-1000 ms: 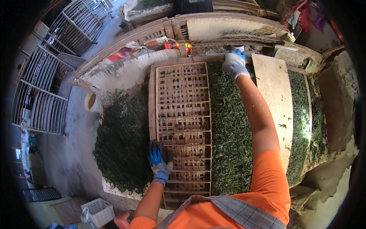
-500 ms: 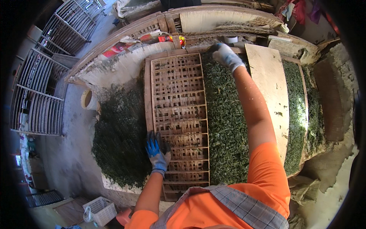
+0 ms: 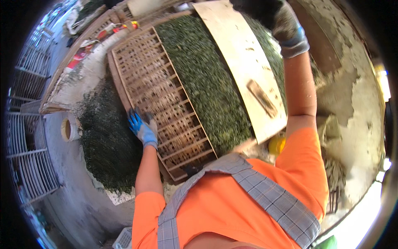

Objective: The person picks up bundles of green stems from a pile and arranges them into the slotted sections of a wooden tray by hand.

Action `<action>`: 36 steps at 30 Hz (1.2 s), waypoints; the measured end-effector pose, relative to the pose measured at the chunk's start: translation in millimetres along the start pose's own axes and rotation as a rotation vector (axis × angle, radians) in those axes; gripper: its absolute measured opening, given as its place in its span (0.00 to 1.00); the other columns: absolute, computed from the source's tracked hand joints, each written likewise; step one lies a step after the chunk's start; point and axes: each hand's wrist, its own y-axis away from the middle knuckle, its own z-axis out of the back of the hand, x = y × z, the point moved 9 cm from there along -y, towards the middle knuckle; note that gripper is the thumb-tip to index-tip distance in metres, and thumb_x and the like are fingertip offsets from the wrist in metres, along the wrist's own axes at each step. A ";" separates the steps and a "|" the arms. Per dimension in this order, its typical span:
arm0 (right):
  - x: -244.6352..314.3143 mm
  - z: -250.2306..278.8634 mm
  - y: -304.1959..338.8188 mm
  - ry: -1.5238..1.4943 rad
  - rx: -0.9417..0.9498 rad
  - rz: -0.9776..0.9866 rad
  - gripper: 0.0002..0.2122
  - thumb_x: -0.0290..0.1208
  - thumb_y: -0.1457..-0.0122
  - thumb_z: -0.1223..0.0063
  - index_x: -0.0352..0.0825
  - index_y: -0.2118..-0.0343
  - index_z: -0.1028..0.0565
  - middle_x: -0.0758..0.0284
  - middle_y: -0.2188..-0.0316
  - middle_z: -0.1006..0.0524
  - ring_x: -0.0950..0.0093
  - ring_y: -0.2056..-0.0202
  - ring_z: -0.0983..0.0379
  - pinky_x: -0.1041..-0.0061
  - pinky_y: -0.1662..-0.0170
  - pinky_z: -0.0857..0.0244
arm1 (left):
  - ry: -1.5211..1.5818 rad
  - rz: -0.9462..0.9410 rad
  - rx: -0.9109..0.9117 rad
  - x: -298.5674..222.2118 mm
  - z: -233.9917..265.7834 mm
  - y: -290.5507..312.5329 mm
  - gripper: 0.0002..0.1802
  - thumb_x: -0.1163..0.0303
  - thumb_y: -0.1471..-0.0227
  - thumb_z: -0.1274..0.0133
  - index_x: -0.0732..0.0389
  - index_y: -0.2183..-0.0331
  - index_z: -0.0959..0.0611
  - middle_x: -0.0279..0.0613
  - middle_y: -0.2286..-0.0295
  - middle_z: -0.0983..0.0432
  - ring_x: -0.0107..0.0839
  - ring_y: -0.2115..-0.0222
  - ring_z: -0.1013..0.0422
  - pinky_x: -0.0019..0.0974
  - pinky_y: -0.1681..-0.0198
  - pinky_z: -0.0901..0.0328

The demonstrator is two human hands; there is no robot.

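Note:
My left hand (image 3: 143, 128), in a blue and grey work glove, lies with fingers spread on the left edge of a wooden lattice frame (image 3: 163, 95). A heap of dark green shredded leaves (image 3: 112, 141) is just left of it. My right hand (image 3: 290, 35), in a stained glove, is raised at the upper right, above the far end of a pale board (image 3: 236, 54). A dark mass is at its fingers; blur hides whether it is held. Between frame and board is a bed of green leaves (image 3: 203, 79). A small wooden block (image 3: 262, 98) lies on the board.
Slatted metal racks (image 3: 31, 141) stand along the left side. A pale round container (image 3: 69, 129) is on the floor near the heap. A yellow object (image 3: 276, 145) shows by the board's near end. A rough, peeling wall (image 3: 352, 95) curves along the right.
My right hand has moved from the far end of the leaf bed to the right, past the board. The whole view has turned, and the block on the board now shows. My left hand stays on the frame.

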 end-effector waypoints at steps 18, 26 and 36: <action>-129.4 -49.7 406.0 0.421 -0.514 -0.909 0.12 0.28 0.44 0.44 0.38 0.56 0.22 0.71 0.69 0.20 0.83 0.70 0.29 0.81 0.65 0.33 | 1.683 0.264 0.183 16.6 30.6 104.8 0.15 0.80 0.46 0.51 0.70 0.55 0.25 0.44 0.57 0.28 0.29 0.55 0.32 0.30 0.50 0.37; -204.4 -59.5 370.3 0.889 -0.419 -1.089 0.18 0.44 0.51 0.40 0.38 0.62 0.22 0.56 0.63 0.22 0.60 0.59 0.25 0.65 0.55 0.32 | 1.452 0.296 0.406 -11.1 52.3 224.5 0.16 0.80 0.45 0.53 0.70 0.52 0.25 0.46 0.52 0.29 0.31 0.52 0.32 0.28 0.47 0.36; -188.4 -57.2 410.6 0.580 -0.325 -0.622 0.05 0.24 0.47 0.47 0.37 0.68 0.22 0.61 0.69 0.21 0.63 0.66 0.25 0.69 0.63 0.31 | 1.513 0.195 0.738 -170.0 34.4 272.0 0.18 0.73 0.41 0.55 0.72 0.50 0.28 0.47 0.52 0.28 0.34 0.52 0.31 0.32 0.46 0.37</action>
